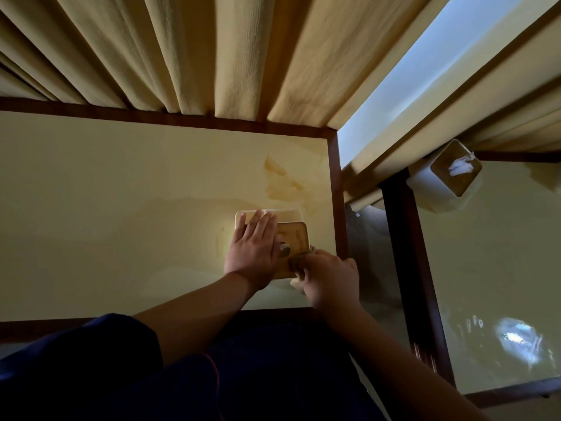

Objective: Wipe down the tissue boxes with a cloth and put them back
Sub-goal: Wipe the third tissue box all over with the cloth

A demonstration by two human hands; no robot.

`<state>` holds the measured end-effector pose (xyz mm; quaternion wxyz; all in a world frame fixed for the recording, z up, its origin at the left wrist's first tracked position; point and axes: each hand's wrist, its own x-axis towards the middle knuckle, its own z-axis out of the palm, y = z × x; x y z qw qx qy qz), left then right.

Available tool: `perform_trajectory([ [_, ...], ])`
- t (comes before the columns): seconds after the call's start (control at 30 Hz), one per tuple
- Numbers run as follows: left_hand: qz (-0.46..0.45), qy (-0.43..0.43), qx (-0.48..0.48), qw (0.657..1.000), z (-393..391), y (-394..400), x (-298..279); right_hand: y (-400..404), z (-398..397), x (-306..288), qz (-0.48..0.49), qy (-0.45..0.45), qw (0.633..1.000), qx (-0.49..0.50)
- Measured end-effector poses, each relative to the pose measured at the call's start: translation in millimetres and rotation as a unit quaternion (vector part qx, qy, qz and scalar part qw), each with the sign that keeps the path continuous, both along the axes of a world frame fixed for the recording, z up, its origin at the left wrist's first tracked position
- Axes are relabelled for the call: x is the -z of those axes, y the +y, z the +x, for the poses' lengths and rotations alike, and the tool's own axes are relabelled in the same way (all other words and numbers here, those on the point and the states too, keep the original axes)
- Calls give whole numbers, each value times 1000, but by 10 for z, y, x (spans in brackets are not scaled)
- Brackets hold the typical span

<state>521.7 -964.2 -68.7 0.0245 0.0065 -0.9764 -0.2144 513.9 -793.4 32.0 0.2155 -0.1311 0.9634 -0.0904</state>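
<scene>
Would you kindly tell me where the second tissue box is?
The second tissue box sits far right in the head view, on the neighbouring table, against the curtain.

Wide open glass table top (106, 208) lies left and far of the tissue box (291, 235), which both hands cover. Curtains (182, 50) hang down to the far edge. To the right, a dark wooden frame (335, 192) and a gap separate a second table (491, 284), its own tissue box (452, 174) at the far corner.

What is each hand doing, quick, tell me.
Left hand: open, fingers flat on the tissue box.
Right hand: closed on the cloth.
</scene>
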Motion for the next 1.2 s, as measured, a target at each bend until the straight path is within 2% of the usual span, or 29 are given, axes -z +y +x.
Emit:
perform_trajectory([
  [0.1, 0, 3, -1, 1000, -7, -4, 9, -105, -185, 93, 28, 19, 999, 8],
  [0.2, -9, 15, -3, 1000, -7, 2, 8, -221, -452, 169, 1, 49, 998, 26],
  [0.37, -22, 27, -3, 999, -3, -6, 4, -339, -725, 201, 1, 34, 999, 23],
  [0.6, -14, 6, 0, 1000, -3, -8, -29, -121, -243, 120, -17, 33, 999, -1],
  [0.8, -3, -40, 2, 999, -9, -3, -97, 165, 137, 124, -94, 21, 995, -13],
  [0.93, -3, -62, 31, 998, 0, -45, -140, 161, 27, 208, -75, 37, 996, -11],
  [1.07, 49, -63, 47, 996, -6, -130, -209, 225, -42, 326, -53, 63, 997, -12],
  [1.13, 26, -108, 95, 989, -24, -199, -245, 278, -32, 355, -58, 86, 995, -5],
  [1.2, -36, -147, 166, 974, -65, -269, -279, 333, 7, 379, -88, 87, 992, -19],
])
